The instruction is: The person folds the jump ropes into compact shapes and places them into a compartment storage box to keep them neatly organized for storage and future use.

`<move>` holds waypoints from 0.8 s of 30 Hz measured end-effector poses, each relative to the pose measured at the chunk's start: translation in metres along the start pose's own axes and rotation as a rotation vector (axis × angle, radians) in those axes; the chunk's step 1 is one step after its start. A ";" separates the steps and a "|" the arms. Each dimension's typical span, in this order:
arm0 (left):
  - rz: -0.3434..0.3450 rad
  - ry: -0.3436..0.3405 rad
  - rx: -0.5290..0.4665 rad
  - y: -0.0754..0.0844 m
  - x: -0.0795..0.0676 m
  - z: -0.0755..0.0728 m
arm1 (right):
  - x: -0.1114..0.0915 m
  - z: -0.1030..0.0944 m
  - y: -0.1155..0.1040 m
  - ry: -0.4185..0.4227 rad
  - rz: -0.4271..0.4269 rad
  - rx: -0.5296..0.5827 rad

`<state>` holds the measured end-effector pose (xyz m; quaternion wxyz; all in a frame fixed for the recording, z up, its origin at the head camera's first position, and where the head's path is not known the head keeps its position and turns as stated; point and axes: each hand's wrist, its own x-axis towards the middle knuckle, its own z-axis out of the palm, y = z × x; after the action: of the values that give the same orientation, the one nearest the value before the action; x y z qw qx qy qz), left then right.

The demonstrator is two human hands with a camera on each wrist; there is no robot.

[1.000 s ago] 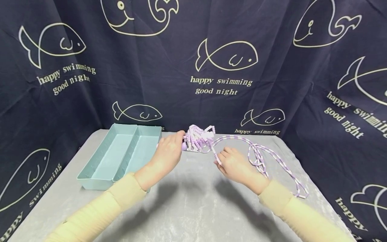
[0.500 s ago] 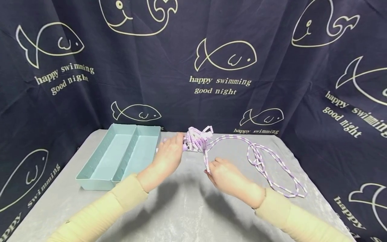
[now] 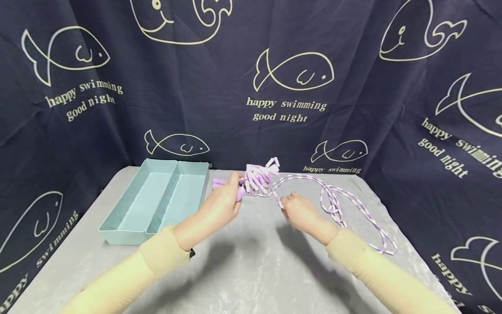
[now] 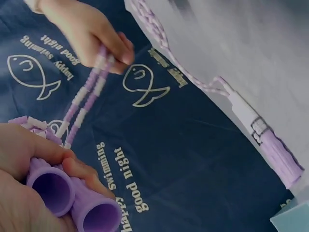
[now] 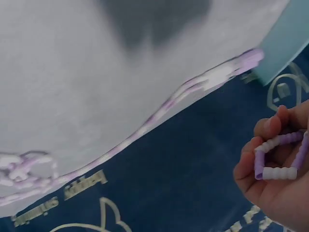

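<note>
My left hand (image 3: 219,203) grips the two purple handles (image 4: 50,188) of a beaded jump rope, held above the table. The rope's purple and white beads are gathered in a bundle (image 3: 256,179) just beyond that hand. My right hand (image 3: 303,213), to the right, pinches the looped end (image 5: 280,173) of the rope. Between both hands the doubled strands (image 4: 84,96) run taut in the left wrist view. A second beaded jump rope (image 3: 302,176) lies along the table's back and right. Its white and purple handles (image 4: 277,154) rest together at the back, largely hidden behind my left hand in the head view.
A light blue tray (image 3: 143,203) with two long compartments stands on the left of the grey-covered table (image 3: 251,270). Behind and at both sides hangs a dark blue curtain (image 3: 219,104) with fish prints.
My right hand drew the looped end toward me, then moved back up and slightly right. My left hand has tilted, so more of the purple handles shows; its grip stays.
</note>
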<state>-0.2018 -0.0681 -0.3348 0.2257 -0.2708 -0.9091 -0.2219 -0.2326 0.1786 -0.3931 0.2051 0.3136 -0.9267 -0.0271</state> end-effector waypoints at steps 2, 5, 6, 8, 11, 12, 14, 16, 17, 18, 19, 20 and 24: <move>-0.004 -0.007 -0.003 0.001 0.000 0.000 | 0.001 0.003 0.004 0.011 -0.011 -0.024; -0.018 0.022 0.038 0.001 0.003 0.002 | 0.001 0.001 -0.002 0.024 -0.063 -0.037; -0.024 0.036 0.054 0.001 0.004 0.003 | 0.001 -0.001 -0.006 0.028 -0.081 -0.039; -0.034 0.064 0.093 -0.003 0.006 0.005 | 0.001 -0.006 -0.017 0.036 -0.106 -0.041; -0.045 0.092 0.160 -0.009 0.009 0.012 | 0.000 -0.014 -0.033 0.056 -0.103 -0.049; -0.050 0.093 0.184 -0.011 0.009 0.014 | 0.000 -0.018 -0.038 0.063 -0.097 -0.048; -0.059 0.091 0.248 -0.014 0.008 0.020 | 0.000 -0.025 -0.047 0.078 -0.089 -0.047; -0.067 0.084 0.306 -0.014 0.008 0.024 | 0.000 -0.032 -0.054 0.097 -0.086 -0.043; -0.071 0.082 0.335 -0.015 0.007 0.026 | 0.000 -0.036 -0.056 0.106 -0.086 -0.045; -0.071 0.085 0.360 -0.014 0.007 0.027 | 0.000 -0.040 -0.058 0.118 -0.084 -0.047; -0.071 0.091 0.385 -0.013 0.006 0.028 | 0.000 -0.043 -0.059 0.134 -0.084 -0.054; -0.070 0.098 0.409 -0.013 0.006 0.029 | 0.000 -0.047 -0.059 0.144 -0.080 -0.059; -0.056 0.156 0.504 -0.015 0.008 0.031 | -0.001 -0.059 -0.059 0.185 -0.089 -0.093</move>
<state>-0.2258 -0.0600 -0.3599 0.3493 -0.1625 -0.9227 -0.0148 -0.1743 0.1364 -0.3502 0.3027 0.3456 -0.8868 -0.0502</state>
